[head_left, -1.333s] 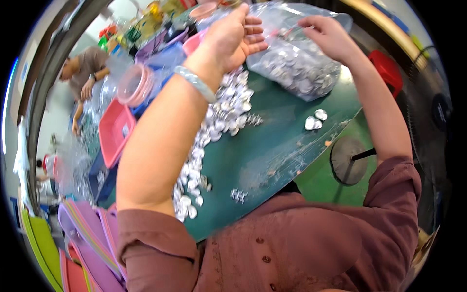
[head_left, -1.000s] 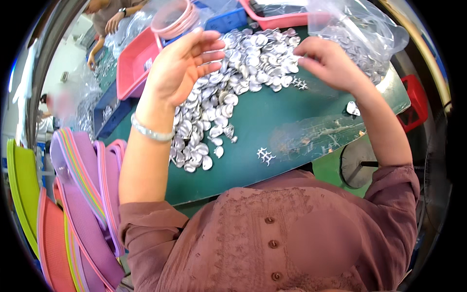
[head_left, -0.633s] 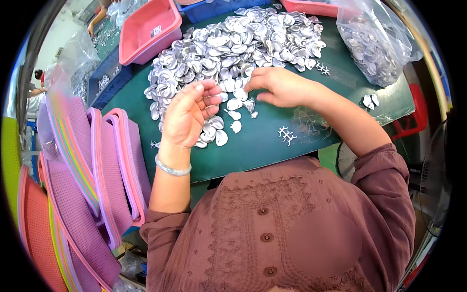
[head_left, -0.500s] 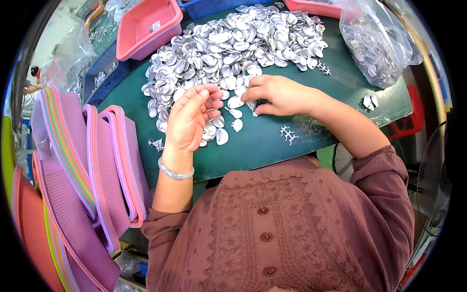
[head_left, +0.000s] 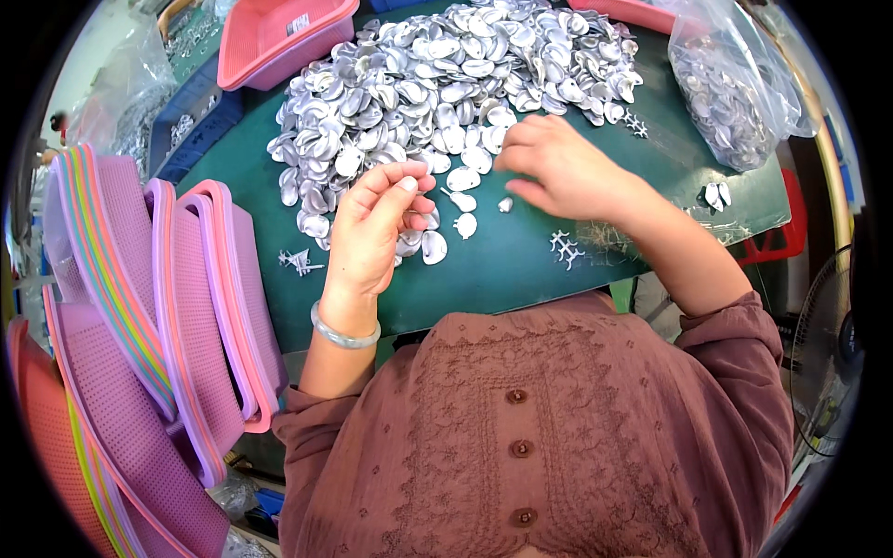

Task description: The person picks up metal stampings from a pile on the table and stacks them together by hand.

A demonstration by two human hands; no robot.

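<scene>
My left hand (head_left: 377, 223) is raised over the near left edge of a heap of silver, shell-shaped metal pieces (head_left: 437, 74). Its thumb presses against the curled fingers, and whatever lies in that pinch is too small or hidden to name. To the right, my right hand (head_left: 567, 172) hovers beside the heap with slightly blurred fingers. Thumb and forefinger are apart, and nothing shows between them. Below its fingertips a small silver piece (head_left: 505, 205) lies on the green tabletop (head_left: 446, 302). Several loose shell-shaped pieces (head_left: 466, 225) lie between my hands.
Small branched metal parts (head_left: 565, 249) lie near the table's front edge, others (head_left: 299, 261) at the left. A clear bag of pieces (head_left: 721, 102) stands at the right. A pink basket (head_left: 279, 42) and blue bin (head_left: 195, 130) sit at the back left. Stacked purple baskets (head_left: 200, 307) crowd the left side.
My right hand has lifted away from the tabletop, up and to the right, its fingers parting. A small silver piece now lies uncovered there. My left hand keeps its pinch; the view has shifted slightly.
</scene>
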